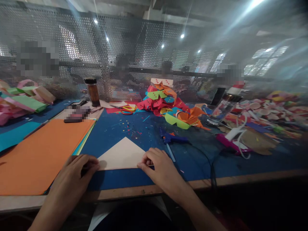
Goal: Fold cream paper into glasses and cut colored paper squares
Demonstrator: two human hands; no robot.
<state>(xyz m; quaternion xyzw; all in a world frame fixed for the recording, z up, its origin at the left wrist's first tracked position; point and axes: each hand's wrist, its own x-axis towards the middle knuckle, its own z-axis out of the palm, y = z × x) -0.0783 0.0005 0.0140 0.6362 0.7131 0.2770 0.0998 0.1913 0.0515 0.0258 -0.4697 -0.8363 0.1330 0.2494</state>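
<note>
A pale pinkish sheet of paper (124, 154), folded into a triangle, lies on the blue table top with its peak pointing away from me. My left hand (78, 171) pinches its left corner between thumb and fingers. At the right corner, my right hand (157, 165) grips the paper the same way. The long straight edge faces me, close to the table's front edge. Just beyond my right hand rests a blue glue gun (172, 138) with a glue stick (170, 152) beside it.
Orange paper sheets (45, 154) are stacked at left, with a phone (77, 115) behind. Scissors (127, 110), a brown-filled jar (92, 92) and colourful folded paper pieces (158, 99) stand farther back. A clear bottle (222, 107), a magenta-and-white device (233, 141) and black cables (204, 154) are at right.
</note>
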